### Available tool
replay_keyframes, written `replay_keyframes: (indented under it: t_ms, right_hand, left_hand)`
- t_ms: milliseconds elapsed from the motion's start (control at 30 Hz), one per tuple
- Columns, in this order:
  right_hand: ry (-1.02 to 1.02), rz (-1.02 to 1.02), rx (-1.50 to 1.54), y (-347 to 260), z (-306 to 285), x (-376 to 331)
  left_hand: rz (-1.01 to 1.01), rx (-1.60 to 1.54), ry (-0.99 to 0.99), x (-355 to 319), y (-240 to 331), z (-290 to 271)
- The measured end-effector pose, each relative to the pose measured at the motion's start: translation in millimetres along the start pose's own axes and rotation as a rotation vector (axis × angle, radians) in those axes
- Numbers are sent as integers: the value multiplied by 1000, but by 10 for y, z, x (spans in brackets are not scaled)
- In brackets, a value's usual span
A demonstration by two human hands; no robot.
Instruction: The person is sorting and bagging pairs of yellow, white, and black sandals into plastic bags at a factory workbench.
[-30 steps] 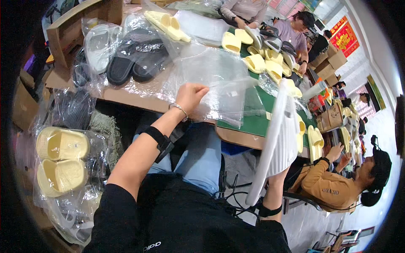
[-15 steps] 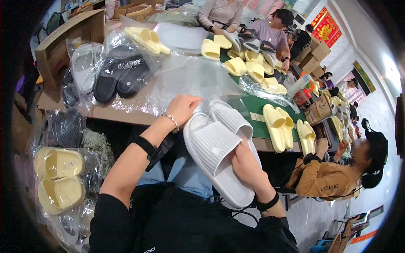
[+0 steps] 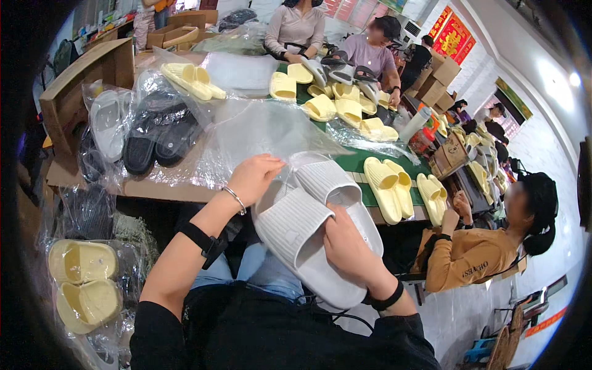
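My right hand (image 3: 353, 246) grips a pair of light grey slippers (image 3: 290, 225), its fingers tucked into the opening under one ribbed strap. The pair lies side by side over my lap, toes toward the table. My left hand (image 3: 256, 177) is beside the toes, fingers pressed together at the edge of a clear plastic bag (image 3: 259, 126). The film spreads from there across the table and reaches the slipper toes; how far it covers them is hard to tell.
Bagged black slippers (image 3: 161, 145) and a bagged white slipper (image 3: 111, 123) lie left on the table. Yellow slippers (image 3: 388, 188) stand at the right, with more piled farther back. Bagged yellow slippers (image 3: 86, 280) hang low left. A co-worker in a brown top (image 3: 475, 259) sits at right.
My view has shifted, so the table scene sits further left. Both hands and the grey slippers stay together, the slipper toes a little lower in view. Both hands keep similar grips.
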State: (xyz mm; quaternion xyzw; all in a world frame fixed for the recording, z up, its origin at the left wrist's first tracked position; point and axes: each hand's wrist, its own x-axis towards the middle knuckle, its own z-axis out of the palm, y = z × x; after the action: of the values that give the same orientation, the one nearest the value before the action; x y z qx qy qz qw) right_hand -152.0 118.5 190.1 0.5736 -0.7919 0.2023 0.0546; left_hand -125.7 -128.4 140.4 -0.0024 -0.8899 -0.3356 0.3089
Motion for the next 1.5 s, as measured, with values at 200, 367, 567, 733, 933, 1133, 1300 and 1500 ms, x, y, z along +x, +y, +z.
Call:
replay_keyframes:
  t_ms: [200, 367, 567, 733, 933, 1133, 1300, 1500]
  right_hand:
    - [49, 91, -9, 307, 233, 101]
    - [34, 182, 17, 312, 302, 499]
    - [142, -13, -367, 1274, 968, 1013]
    - [131, 149, -128, 691, 605, 1412]
    - [362, -151, 70, 135, 417, 2696]
    - [528, -266, 145, -936, 220, 3293]
    - [79, -329, 170, -1047, 1293, 3980]
    - [-560, -330, 693, -1039, 1601, 3072]
  left_hand:
    - [108, 48, -76, -15, 354, -18]
    - [234, 39, -42, -133, 680, 44]
    - [450, 28, -26, -259, 1075, 121]
    - [440, -118, 78, -553, 1181, 116]
    - [369, 9, 192, -753, 1016, -254]
    - [233, 155, 590, -741, 954, -807]
    - [159, 112, 604, -828, 748, -1070]
    - [-15, 453, 333, -996, 330, -1545]
